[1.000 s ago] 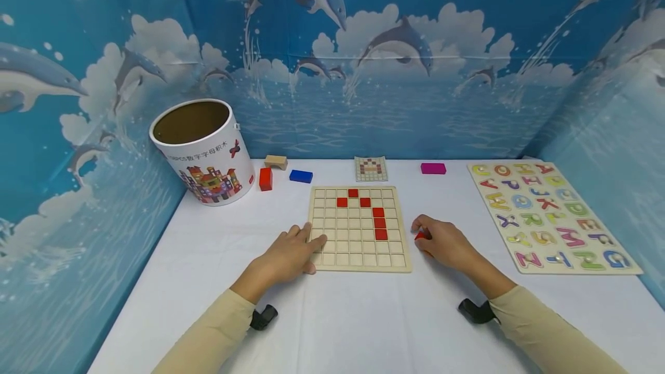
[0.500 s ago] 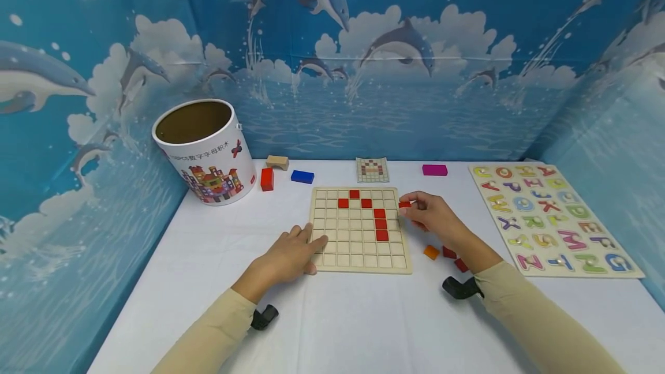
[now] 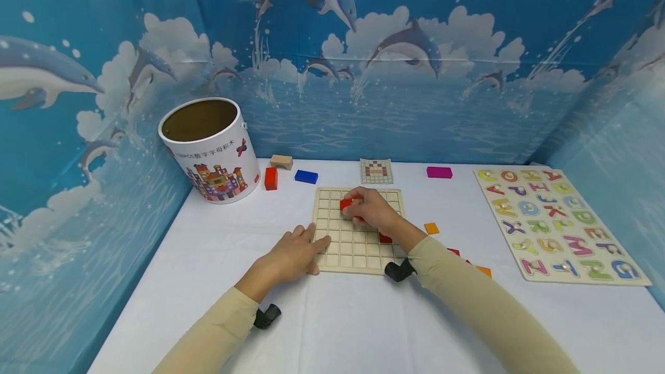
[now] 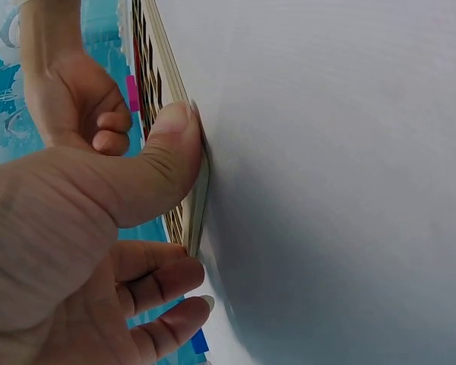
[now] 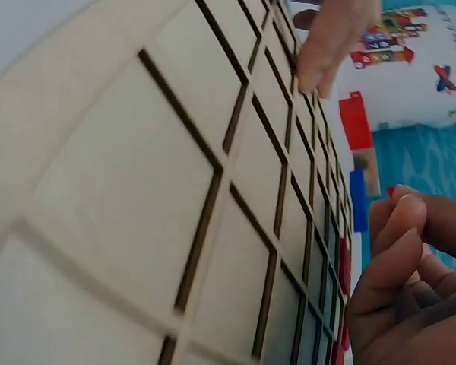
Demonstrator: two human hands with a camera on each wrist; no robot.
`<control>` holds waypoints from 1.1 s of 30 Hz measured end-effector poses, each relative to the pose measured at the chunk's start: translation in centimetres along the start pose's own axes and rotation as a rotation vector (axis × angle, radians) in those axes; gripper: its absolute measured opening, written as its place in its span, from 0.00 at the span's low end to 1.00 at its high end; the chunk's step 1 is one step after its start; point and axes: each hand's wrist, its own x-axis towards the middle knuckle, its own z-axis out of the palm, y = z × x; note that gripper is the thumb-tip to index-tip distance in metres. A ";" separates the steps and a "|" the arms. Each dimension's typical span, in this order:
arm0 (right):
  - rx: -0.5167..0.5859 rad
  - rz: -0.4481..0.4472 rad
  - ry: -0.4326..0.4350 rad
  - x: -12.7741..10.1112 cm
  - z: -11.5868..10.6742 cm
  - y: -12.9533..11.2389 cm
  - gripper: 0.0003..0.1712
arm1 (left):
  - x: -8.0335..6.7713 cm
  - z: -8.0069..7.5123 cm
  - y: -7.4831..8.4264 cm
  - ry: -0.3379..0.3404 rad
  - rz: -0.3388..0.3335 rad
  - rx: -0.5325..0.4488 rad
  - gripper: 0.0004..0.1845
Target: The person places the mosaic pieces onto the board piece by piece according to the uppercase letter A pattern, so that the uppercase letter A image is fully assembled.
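Note:
A wooden grid board (image 3: 353,261) lies on the white table. My left hand (image 3: 293,253) rests at its left edge, fingers fairly straight and thumb on the board; the left wrist view shows this thumb (image 4: 163,156) at the rim. Over the board's upper left squares, my right hand (image 3: 371,209) pinches a small red square block (image 3: 345,204) between thumb and fingertips. Only a red tip of that block (image 5: 391,192) shows in the right wrist view. One red block (image 3: 385,238) sits in the grid beside my right forearm; the hand hides most of the others.
Right of the board lie an orange block (image 3: 431,228), a red block (image 3: 454,251) and another orange block (image 3: 484,270). Behind it are a pattern card (image 3: 376,171), a magenta block (image 3: 439,172) and a blue block (image 3: 306,176). A bucket (image 3: 213,154) and an alphabet board (image 3: 561,224) flank it.
My right hand has picked up a red block from right of the board and carried it leftward over the grid. My left hand stays at the board's left edge.

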 end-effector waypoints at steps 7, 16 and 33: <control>-0.513 -0.079 0.090 1.3 2.1 -0.2 0.14 | 0.2 0.1 -0.1 0.009 0.019 0.030 0.39; -0.623 -0.104 0.091 1.6 3.1 -0.6 0.12 | 0.0 0.0 0.0 0.007 0.012 0.025 0.39; -0.339 -0.093 0.044 -5.3 -4.0 -1.2 0.25 | 0.0 0.2 -0.1 0.018 -0.003 -0.012 0.38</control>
